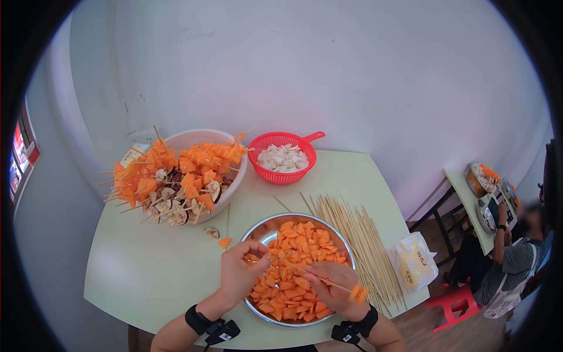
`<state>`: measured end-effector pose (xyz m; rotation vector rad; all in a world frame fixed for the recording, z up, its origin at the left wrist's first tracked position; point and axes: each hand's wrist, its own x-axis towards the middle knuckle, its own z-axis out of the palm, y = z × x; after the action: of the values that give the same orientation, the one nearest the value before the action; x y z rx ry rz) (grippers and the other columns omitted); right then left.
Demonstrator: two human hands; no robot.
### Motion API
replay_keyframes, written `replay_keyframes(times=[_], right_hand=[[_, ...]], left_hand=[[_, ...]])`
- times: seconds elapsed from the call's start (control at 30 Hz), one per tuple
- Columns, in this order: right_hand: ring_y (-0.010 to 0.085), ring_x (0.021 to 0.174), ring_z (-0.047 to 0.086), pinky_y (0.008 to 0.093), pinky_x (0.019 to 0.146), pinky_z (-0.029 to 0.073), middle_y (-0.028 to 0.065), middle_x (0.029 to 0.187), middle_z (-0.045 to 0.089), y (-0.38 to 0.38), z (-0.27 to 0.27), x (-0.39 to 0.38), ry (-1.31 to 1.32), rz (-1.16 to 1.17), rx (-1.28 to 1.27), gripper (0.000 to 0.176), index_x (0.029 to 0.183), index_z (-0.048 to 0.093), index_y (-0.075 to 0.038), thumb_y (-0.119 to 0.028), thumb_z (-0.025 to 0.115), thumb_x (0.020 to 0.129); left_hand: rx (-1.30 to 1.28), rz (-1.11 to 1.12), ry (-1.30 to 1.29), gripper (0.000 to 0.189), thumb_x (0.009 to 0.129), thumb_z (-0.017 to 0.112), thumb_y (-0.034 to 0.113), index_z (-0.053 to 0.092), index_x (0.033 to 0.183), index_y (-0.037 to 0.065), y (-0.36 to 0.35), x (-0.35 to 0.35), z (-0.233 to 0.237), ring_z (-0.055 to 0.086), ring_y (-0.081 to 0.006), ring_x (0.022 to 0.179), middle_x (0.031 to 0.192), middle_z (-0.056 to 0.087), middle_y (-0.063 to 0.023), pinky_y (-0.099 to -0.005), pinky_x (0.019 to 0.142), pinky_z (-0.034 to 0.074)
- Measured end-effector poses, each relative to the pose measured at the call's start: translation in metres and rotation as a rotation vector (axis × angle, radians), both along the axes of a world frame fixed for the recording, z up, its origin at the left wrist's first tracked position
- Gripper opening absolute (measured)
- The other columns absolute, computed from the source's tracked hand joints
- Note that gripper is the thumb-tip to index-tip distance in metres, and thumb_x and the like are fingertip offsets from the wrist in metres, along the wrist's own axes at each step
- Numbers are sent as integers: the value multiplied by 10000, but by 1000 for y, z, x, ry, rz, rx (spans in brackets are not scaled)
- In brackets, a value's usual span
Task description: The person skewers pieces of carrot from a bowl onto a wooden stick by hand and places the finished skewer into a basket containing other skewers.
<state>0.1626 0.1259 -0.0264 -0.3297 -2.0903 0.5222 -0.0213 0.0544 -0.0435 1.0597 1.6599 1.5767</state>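
My right hand (333,286) is closed around a thin wooden skewer (291,265), which slants across the metal bowl (352,261). A few carrot slices (359,294) sit on the skewer's right end, beyond the hand. At the skewer's other end, my left hand (243,271) has thumb and fingers pinched together; what lies between them is hidden. Both hands are over the bowl, which holds many cut carrot pieces (293,290).
A white basket (231,190) at back left is piled with carrot and eggplant skewers (176,176). Beside it, a red colander (280,176) holds white chunks (282,158). Bare skewers (358,246) and a tissue pack (413,262) lie right. Another person (510,264) sits at a far table.
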Motion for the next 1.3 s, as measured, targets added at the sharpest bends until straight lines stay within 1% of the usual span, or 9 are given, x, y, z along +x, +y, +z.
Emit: replay_keyframes(times=[0.17, 0.23, 0.47, 0.57, 0.67, 0.73, 0.83, 1.03, 1.3], right_hand=[[205, 448, 489, 290, 400, 354, 66, 550, 501, 4, -5, 4, -38, -40, 188, 229, 604, 500, -53, -78, 696, 720], [200, 412, 424, 292, 383, 298, 52, 507, 433, 4, -12, 4, 5, -1, 218, 337, 532, 408, -74, -79, 693, 712], [190, 408, 439, 290, 386, 303, 42, 476, 431, -1, -4, 3, -43, 14, 232, 352, 506, 422, -78, -121, 708, 709], [189, 406, 444, 289, 390, 307, 46, 467, 431, 0, -4, 5, -35, -15, 207, 359, 505, 430, -76, -147, 715, 713], [197, 435, 464, 291, 406, 318, 58, 518, 478, 1, -1, 9, -95, -20, 134, 257, 584, 533, -57, -176, 713, 724], [191, 519, 527, 275, 450, 376, 61, 619, 546, 2, 4, 5, -59, -19, -29, 145, 747, 625, -42, -159, 709, 732], [192, 631, 584, 264, 531, 447, 67, 738, 596, -3, -2, -1, 33, 42, -230, 196, 927, 640, -38, -100, 686, 747], [223, 754, 635, 258, 646, 507, 97, 833, 637, 1, -3, -3, -23, 213, -137, 280, 986, 631, -29, 46, 654, 718], [203, 642, 623, 258, 547, 496, 97, 773, 634, -3, -6, -2, 1, 69, 43, 193, 894, 631, -13, -23, 697, 713]], left_hand=[[26, -81, 161, 114, 772, 616, -14, 585, 880, -37, -2, 2, -7, 579, -68, 692, 817, 600, -60, -181, 591, 501], [64, -19, 68, 125, 706, 671, 43, 623, 817, 10, -2, 4, -8, 597, -129, 702, 707, 630, -42, -264, 704, 445], [63, -12, 73, 108, 701, 675, 48, 625, 793, 22, -6, 9, 0, 594, -124, 703, 713, 632, -35, -278, 748, 431], [52, -79, 326, 116, 751, 637, -1, 601, 857, -26, -8, 7, -1, 561, -74, 736, 815, 603, -45, -193, 647, 471], [101, -84, 349, 123, 752, 634, -3, 591, 863, -31, -5, 5, -6, 568, -74, 718, 810, 598, -53, -186, 610, 475], [33, -92, 145, 124, 755, 631, 3, 581, 862, -33, -4, 2, -3, 572, -70, 695, 802, 595, -57, -180, 569, 473], [107, -76, 114, 121, 759, 629, 10, 575, 858, -33, 1, -2, -13, 573, -67, 683, 797, 596, -56, -174, 545, 468], [-2, 5, 53, 111, 723, 647, 18, 606, 816, -29, -2, -1, 9, 594, -108, 698, 758, 628, -60, -234, 657, 476], [49, -25, 174, 117, 714, 664, 31, 617, 812, -14, -5, 2, 0, 595, -116, 683, 734, 635, -60, -239, 643, 474]])
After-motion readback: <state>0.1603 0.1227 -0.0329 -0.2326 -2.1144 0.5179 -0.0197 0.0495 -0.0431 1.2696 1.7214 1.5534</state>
